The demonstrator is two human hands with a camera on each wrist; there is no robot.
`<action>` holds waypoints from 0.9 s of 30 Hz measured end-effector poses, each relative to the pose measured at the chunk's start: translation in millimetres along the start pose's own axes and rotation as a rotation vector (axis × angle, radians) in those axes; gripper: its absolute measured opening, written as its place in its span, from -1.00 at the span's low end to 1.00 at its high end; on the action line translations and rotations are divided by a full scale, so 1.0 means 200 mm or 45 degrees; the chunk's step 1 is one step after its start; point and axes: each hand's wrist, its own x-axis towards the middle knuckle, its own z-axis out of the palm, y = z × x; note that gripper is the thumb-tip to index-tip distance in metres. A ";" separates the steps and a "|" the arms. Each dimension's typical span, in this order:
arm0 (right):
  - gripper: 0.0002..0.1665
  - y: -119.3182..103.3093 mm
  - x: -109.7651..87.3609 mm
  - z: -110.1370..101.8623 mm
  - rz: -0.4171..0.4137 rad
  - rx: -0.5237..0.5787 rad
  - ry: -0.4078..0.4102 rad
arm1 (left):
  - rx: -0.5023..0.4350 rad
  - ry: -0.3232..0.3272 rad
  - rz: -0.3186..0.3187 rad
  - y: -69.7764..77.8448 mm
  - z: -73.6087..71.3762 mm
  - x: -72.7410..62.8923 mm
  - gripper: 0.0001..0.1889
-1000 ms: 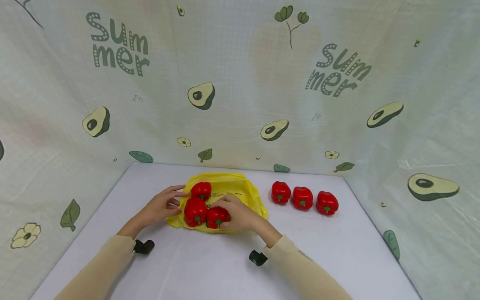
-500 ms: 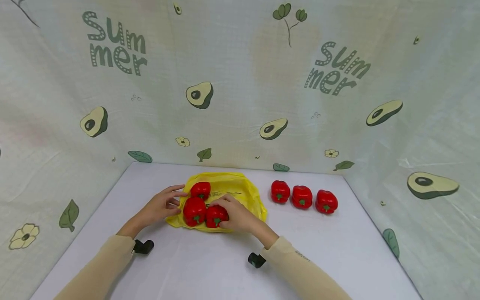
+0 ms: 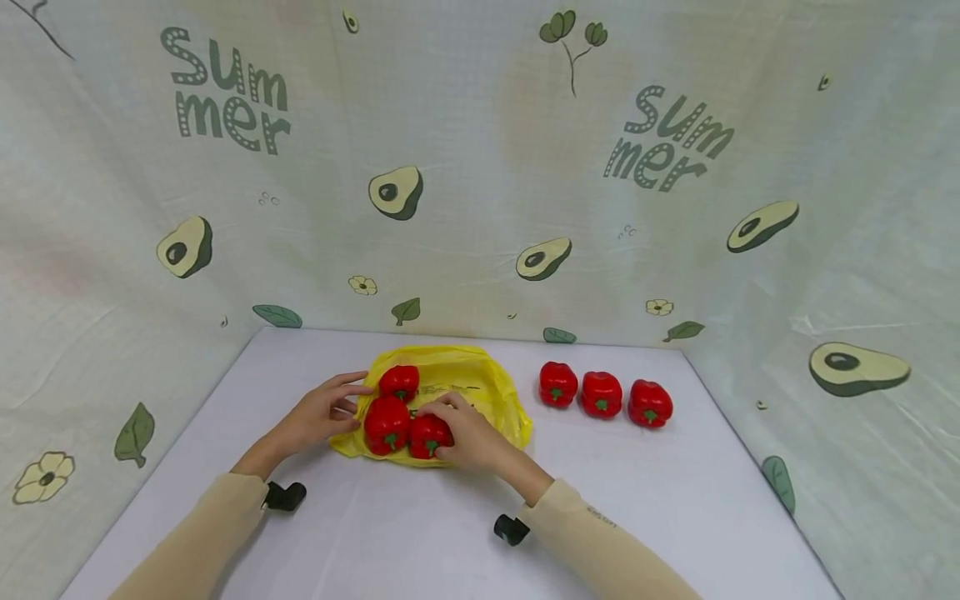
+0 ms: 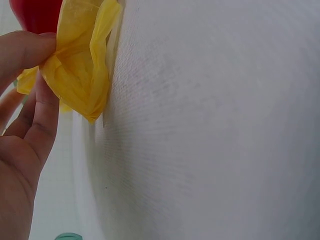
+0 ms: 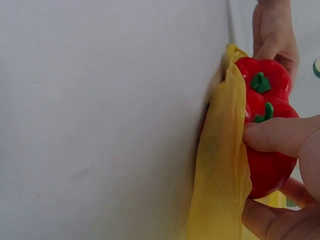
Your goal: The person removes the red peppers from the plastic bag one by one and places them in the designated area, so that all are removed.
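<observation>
A yellow plastic bag point(image 3: 491, 387) lies spread on the table with three red bell peppers on its left part. My right hand point(image 3: 476, 437) grips the front right bell pepper point(image 3: 427, 435), thumb on one side and fingers on the other, as the right wrist view shows. Against it sits a second bell pepper point(image 3: 387, 423); the third bell pepper point(image 3: 399, 382) is behind. On the bag's left side, my left hand point(image 3: 313, 421) pinches the bag's crumpled edge point(image 4: 82, 75) between thumb and fingers, close beside a bell pepper point(image 4: 37, 15) in the left wrist view.
Right of the bag, three more red bell peppers point(image 3: 602, 395) stand in a row on the white table point(image 3: 405, 533). A printed cloth point(image 3: 465, 125) hangs behind and along both sides. Black wrist devices point(image 3: 285, 497) are at both sleeves.
The head view has shifted slightly. Both hands and the bell peppers keep their places.
</observation>
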 end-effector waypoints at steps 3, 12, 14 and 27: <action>-0.29 0.00 -0.01 0.00 0.004 0.006 0.004 | -0.009 -0.004 0.003 0.00 0.00 0.00 -0.43; -0.29 -0.02 -0.04 -0.10 -0.036 -0.015 0.095 | -0.010 -0.004 0.007 0.01 0.00 0.00 -0.43; -0.29 -0.02 -0.05 -0.14 -0.034 -0.016 0.101 | -0.016 -0.003 0.006 0.01 0.00 0.00 -0.44; -0.30 0.01 -0.12 -0.38 -0.024 -0.026 0.166 | 0.003 0.003 0.018 0.01 0.00 0.00 -0.43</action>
